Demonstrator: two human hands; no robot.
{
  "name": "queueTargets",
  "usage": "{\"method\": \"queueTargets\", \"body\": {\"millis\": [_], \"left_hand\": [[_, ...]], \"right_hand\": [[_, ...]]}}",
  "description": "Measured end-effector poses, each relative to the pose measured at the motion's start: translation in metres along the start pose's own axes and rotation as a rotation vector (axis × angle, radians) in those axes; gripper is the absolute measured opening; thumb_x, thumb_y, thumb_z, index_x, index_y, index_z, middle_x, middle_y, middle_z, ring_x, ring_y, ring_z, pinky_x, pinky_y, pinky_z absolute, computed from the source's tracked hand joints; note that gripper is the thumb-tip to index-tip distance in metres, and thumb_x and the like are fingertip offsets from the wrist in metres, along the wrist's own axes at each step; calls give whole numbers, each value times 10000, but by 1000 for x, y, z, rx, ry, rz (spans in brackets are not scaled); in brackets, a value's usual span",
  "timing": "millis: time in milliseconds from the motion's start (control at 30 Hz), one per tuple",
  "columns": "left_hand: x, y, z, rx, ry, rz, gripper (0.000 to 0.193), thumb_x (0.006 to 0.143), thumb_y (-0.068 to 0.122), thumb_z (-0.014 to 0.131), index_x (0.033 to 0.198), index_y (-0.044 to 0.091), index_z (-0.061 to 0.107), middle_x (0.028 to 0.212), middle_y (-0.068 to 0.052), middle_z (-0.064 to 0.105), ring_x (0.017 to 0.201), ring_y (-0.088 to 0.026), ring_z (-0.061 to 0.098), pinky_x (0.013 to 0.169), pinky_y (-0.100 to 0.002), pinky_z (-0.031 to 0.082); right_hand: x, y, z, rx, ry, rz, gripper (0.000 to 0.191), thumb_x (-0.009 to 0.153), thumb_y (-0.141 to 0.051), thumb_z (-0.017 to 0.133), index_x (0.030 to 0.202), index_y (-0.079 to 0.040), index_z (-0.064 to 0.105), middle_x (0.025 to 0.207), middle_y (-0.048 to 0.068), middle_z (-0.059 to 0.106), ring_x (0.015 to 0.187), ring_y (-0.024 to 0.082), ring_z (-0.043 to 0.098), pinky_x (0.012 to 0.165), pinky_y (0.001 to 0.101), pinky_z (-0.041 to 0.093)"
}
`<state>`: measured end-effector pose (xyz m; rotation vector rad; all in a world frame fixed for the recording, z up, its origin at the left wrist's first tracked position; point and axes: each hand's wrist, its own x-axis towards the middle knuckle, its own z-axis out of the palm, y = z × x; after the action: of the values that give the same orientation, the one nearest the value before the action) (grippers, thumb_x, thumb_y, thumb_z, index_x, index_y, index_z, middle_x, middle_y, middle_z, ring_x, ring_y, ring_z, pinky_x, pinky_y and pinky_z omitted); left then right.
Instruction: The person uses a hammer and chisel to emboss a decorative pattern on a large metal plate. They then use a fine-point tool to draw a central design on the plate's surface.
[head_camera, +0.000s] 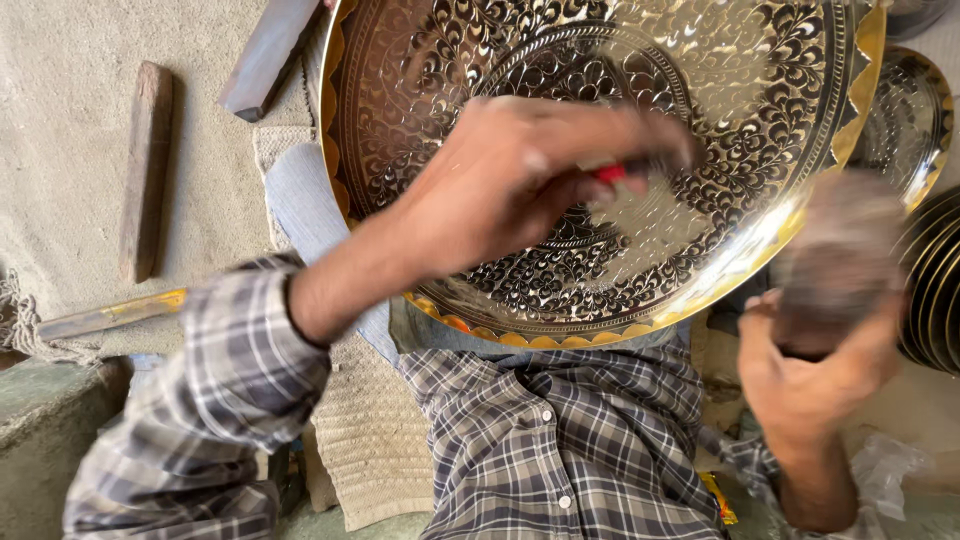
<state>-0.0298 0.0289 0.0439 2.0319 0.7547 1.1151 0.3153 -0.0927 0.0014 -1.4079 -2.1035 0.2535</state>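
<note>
The large round brass tray with black-and-gold engraved scrollwork (600, 160) rests tilted against the seated person's lap, its near rim low over the plaid shirt (560, 440) and its face turned up toward them. The left hand (520, 185) reaches across from the left and lies right over the tray's middle, fingers pinched around a slim red-handled tool (612, 172) whose tip touches the patterned surface; the tool's long axis runs roughly left to right, pointing toward the far right. So this hand is the one on the work.

The right hand (815, 375) sits off the tray, just beyond its near right rim, clenched round a blurred, dark rounded mallet-like object (838, 265) raised above the fingers. I cannot tell exactly what it is.

A smaller engraved brass plate (915, 120) stands to the right. On the sandy floor to the left lie a long wooden block (147, 170) and a dark flat bar (268, 55).
</note>
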Motion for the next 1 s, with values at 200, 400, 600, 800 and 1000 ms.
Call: {"method": "queueTargets", "body": {"millis": [200,400,600,800,1000], "left_hand": [[-31,19,27,-34,370,-378,384,1039,-44,726,1341,77,524,1121,-50,757,970,-113,803,815,-250,669],[-40,18,37,-10,422,-375,382,1060,-58,732,1351,87,532,1117,-50,756,983,-118,810,829,-243,693],[-39,18,35,40,401,-381,376,1029,-40,749,1329,85,559,1146,-48,756,955,-111,807,812,-236,714],[-33,13,25,39,243,-264,392,1066,-90,672,1386,101,552,1302,-58,713,1132,-149,780,931,-238,688],[-36,15,21,67,178,-228,451,1069,-69,689,1438,121,513,1313,-27,706,1166,-166,775,954,-261,687]], "right_hand": [[53,27,-39,-111,-147,-161,631,1118,159,614,1619,53,244,1342,286,639,996,320,733,854,313,656],[66,99,-42,-883,-603,-495,360,1005,-32,687,1297,149,576,1163,239,764,477,118,564,477,261,496],[55,131,-55,36,-459,306,168,1161,-92,617,1217,48,543,938,126,563,740,127,551,699,269,476],[81,119,-35,-44,-546,46,247,1099,-34,625,1325,24,545,1074,150,623,900,186,623,813,311,519],[107,88,-35,-44,-552,10,313,1051,13,663,1330,30,521,1013,152,636,845,189,638,770,310,525]]}}
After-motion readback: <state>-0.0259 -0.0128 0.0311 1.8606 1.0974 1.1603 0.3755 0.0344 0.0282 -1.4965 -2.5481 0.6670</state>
